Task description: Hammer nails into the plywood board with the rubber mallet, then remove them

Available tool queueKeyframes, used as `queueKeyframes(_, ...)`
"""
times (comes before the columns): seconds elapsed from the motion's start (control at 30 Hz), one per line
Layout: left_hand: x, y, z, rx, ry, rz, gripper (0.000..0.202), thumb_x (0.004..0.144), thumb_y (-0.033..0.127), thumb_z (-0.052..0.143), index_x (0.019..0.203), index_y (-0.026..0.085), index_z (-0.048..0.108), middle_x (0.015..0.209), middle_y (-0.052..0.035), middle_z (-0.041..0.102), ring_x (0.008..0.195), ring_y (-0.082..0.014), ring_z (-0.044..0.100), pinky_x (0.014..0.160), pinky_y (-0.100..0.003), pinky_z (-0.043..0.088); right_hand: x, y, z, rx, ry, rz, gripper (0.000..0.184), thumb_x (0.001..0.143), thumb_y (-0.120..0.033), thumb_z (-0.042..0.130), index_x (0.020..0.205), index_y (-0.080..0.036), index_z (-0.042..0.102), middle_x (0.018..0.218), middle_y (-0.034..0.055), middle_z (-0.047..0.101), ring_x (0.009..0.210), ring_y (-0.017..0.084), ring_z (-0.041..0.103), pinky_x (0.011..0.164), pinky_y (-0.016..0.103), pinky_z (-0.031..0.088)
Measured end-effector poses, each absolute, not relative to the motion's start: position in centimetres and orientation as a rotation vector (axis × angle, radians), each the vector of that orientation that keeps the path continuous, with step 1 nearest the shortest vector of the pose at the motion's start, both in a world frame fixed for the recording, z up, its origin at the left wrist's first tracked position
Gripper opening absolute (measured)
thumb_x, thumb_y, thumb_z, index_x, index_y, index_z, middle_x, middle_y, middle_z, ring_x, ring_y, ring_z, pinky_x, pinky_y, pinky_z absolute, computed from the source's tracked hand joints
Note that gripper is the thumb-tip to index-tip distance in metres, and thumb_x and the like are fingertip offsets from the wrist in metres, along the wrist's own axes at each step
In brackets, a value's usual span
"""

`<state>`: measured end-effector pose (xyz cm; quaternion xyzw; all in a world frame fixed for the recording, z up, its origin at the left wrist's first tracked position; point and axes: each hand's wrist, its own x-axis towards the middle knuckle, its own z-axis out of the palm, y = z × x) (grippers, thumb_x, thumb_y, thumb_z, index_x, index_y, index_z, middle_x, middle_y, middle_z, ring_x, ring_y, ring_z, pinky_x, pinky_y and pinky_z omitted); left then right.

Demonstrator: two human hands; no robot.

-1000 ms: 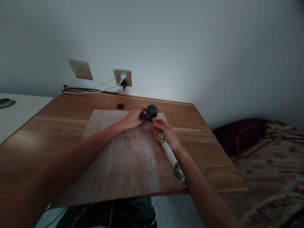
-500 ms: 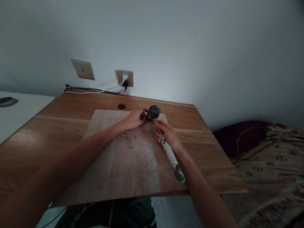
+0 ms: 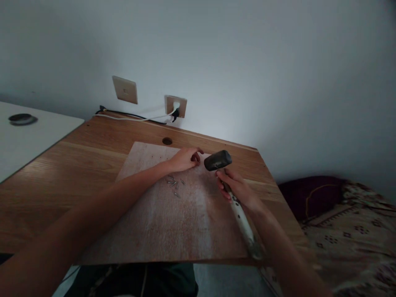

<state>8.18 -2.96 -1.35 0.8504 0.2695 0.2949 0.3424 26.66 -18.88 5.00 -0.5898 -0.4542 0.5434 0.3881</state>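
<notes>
In my right hand (image 3: pixel 236 185) is a mallet with a dark, blocky head (image 3: pixel 218 160) and a worn white handle, gripped close to the head. The head hangs tilted, just right of my left hand (image 3: pixel 186 159). That hand rests near the far edge of a reddish-brown wooden board (image 3: pixel 167 227), its thumb and fingers pinched low at the surface and one finger stretched out. What sits between the fingertips is too small to make out. Several loose nails (image 3: pixel 173 182) lie on the board below my left wrist. Small dark spots show along the board's far edge.
Under the board is a wooden table (image 3: pixel 77 165), with a round cable hole (image 3: pixel 167 141) behind it. Cables run along the wall to a socket (image 3: pixel 176 106). A white surface (image 3: pixel 40 138) adjoins at left; patterned fabric (image 3: pixel 349 235) lies at right.
My right hand has drawn the mallet right and toward me, away from my left hand. My left hand keeps its place on the board. The view has shifted a little.
</notes>
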Motion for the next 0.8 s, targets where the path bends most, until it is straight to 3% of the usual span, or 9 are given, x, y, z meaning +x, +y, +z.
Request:
queueKeyframes(0.23, 8.4, -2.7, -1.7, 2.254, 0.676, 0.780, 0.042, 0.080, 0.006, 0.072, 0.120, 0.015, 0.066, 0.091, -0.0036, 0.080, 0.080, -0.0169, 0.075, 0.080, -0.029, 0.056, 27.8, -18.9, 4.7, -1.730, -1.452, 1.104, 0.053, 0.084, -0.076, 0.060, 0.088, -0.024, 0.051, 0.055, -0.0107, 0.045, 0.034, 0.009, 0.041, 0.031, 0.022, 0.033)
queueKeyframes(0.43, 8.3, -3.0, -1.5, 2.243, 0.710, 0.763, 0.043, 0.081, 0.007, 0.072, 0.123, 0.015, 0.067, 0.093, -0.0053, 0.080, 0.083, -0.0187, 0.076, 0.081, -0.031, 0.056, 26.7, -16.6, 6.7, -1.758, -1.626, 0.758, 0.042, 0.096, -0.065, 0.049, 0.095, -0.024, 0.054, 0.052, -0.0070, 0.052, 0.039, 0.015, 0.053, 0.040, 0.026, 0.041)
queueKeyframes(0.63, 8.4, -3.0, -1.6, 2.230, 0.719, 0.769, 0.042, 0.081, 0.007, 0.073, 0.123, 0.014, 0.067, 0.092, -0.0065, 0.080, 0.084, -0.0209, 0.076, 0.077, -0.031, 0.056, 26.5, -15.4, 6.2, -1.913, -1.768, 0.662, 0.026, 0.094, -0.043, 0.061, 0.077, -0.026, 0.053, 0.049, -0.0020, 0.054, 0.039, 0.016, 0.051, 0.044, 0.028, 0.035)
queueKeyframes(0.8, 8.3, -3.2, -1.5, 2.231, 0.702, 0.772, 0.048, 0.081, 0.006, 0.073, 0.128, 0.014, 0.063, 0.093, -0.0065, 0.080, 0.085, -0.0203, 0.076, 0.081, -0.032, 0.056, 26.6, -15.5, 6.5, -1.885, -1.692, 0.609, 0.026, 0.100, -0.048, 0.049, 0.087, -0.025, 0.052, 0.057, -0.0017, 0.058, 0.038, 0.016, 0.051, 0.044, 0.028, 0.036)
